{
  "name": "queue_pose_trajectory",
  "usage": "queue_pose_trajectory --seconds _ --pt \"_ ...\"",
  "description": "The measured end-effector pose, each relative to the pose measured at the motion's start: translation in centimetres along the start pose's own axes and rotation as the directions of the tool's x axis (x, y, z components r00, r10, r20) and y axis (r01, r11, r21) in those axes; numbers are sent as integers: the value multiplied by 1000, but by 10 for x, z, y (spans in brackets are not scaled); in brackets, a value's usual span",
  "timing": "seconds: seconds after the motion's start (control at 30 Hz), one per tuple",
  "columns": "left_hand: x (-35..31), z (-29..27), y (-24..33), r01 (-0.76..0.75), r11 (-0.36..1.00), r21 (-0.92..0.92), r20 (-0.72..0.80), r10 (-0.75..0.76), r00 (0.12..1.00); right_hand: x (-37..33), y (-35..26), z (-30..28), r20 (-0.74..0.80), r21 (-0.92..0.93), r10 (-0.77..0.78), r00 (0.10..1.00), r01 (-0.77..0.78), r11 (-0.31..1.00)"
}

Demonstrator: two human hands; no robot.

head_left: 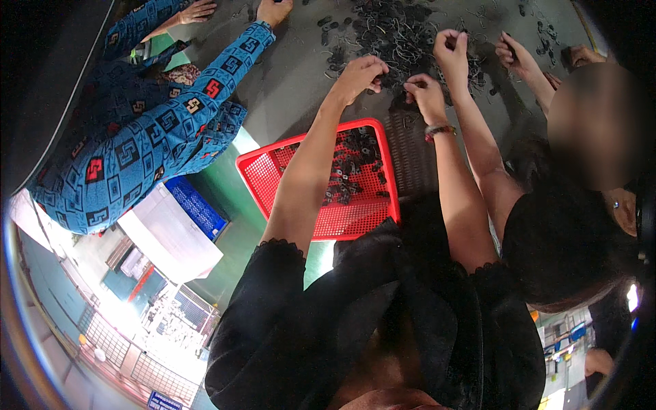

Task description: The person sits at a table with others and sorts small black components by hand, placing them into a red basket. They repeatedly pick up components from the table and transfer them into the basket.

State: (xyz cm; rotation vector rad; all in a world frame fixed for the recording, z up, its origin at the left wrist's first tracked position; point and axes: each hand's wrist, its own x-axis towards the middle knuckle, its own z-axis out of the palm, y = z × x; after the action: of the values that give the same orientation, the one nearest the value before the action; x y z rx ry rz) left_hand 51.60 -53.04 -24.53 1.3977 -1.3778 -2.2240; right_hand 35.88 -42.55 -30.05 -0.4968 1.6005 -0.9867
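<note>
My left hand (358, 79) is closed over the near edge of a heap of small black parts (403, 41), its fingertips pinched together. Dark bits show around those fingers, but what they grip is too small to make out. Close by on the right, my right hand (426, 97), with a dark beaded bracelet (439, 131) at the wrist, is also closed, fingers curled in a pinch. Whatever it holds is hidden. Many parts in the heap look like thin loops or clips. Below my left forearm sits a red perforated basket (389, 181) with similar black parts inside.
A grey table (287, 82) carries the heap and scattered parts. At right, a co-worker's hands (452, 53) work close to mine. Another person in a blue patterned sleeve (219, 85) reaches in from the left. A blue crate (195, 205) stands beyond the basket.
</note>
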Motion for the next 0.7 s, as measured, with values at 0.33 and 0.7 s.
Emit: queue_pose_trajectory --seconds 0.33,0.7 --pt "10 -3 -23 94 340 936 -101 4 995 -46 43 -11 -224 181 0 974 42 983" --pt "6 17 -53 69 208 976 -127 281 951 -6 -17 39 36 -694 -527 849 401 598"
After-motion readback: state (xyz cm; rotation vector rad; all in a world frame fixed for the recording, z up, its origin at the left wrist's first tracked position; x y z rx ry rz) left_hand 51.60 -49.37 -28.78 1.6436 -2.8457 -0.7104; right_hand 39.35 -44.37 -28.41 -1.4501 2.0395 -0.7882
